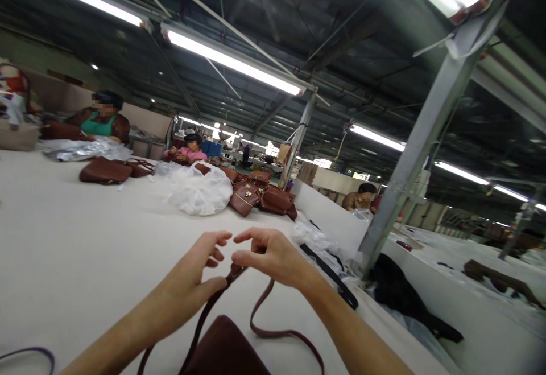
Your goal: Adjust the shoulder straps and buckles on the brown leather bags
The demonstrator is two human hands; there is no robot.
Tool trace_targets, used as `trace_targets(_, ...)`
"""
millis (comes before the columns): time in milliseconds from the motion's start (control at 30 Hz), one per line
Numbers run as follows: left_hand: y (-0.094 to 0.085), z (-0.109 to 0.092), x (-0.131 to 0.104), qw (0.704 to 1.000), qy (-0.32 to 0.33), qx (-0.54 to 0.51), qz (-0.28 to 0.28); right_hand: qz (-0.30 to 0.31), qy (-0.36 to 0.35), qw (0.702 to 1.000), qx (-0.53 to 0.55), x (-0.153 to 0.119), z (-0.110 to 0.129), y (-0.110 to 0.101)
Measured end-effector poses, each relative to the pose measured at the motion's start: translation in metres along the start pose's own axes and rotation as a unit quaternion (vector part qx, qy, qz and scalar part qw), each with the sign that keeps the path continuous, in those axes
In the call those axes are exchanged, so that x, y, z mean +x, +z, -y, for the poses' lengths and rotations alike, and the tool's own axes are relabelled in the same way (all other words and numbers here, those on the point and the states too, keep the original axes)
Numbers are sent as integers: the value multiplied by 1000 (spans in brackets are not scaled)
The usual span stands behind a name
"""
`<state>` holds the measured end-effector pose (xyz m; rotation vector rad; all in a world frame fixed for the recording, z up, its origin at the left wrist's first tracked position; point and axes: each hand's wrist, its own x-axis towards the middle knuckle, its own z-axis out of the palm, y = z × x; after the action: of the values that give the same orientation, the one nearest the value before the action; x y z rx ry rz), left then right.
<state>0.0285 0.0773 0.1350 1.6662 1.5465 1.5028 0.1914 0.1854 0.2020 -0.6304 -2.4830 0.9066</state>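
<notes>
A dark brown leather handbag [228, 347] lies at the bottom middle, partly cut off by the lower edge. Its long strap [206, 313] rises to my hands above the white table. My left hand [203, 267] has its thumb along the strap and its fingers curled. Close beside it, my right hand [267, 255] is bent around the strap's upper part near a small loop or keeper [235, 270]; its fingertips are partly hidden. Another length of strap [281, 334] hangs below my right hand and curves over the table to the right.
Brown bags [256, 193] are heaped at the table's far end beside crumpled white plastic [200, 190]. Another brown bag [104, 171] lies far left. A black strap [330, 275] and plastic line the right edge by a metal post [409, 164]. Co-workers sit beyond.
</notes>
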Motion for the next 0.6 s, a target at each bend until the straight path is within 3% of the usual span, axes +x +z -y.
trace_targets(67,-6,13,-9,999,-37,15,36,57,6,998,40,-3,-1,-2)
trace_targets(167,-6,24,-19,988,-47,-26,144,147,3,983,107,-7,-2,-3)
trace_targets(233,0,25,-21,979,-50,-69,185,166,-14,983,71,-10,1,-7)
trace_targets(433,14,11,-10,982,-97,-85,136,84,-53,974,-203,-20,24,-21)
trace_targets(600,13,3,-11,972,-103,-106,182,32,-88,952,-291,-23,30,-17)
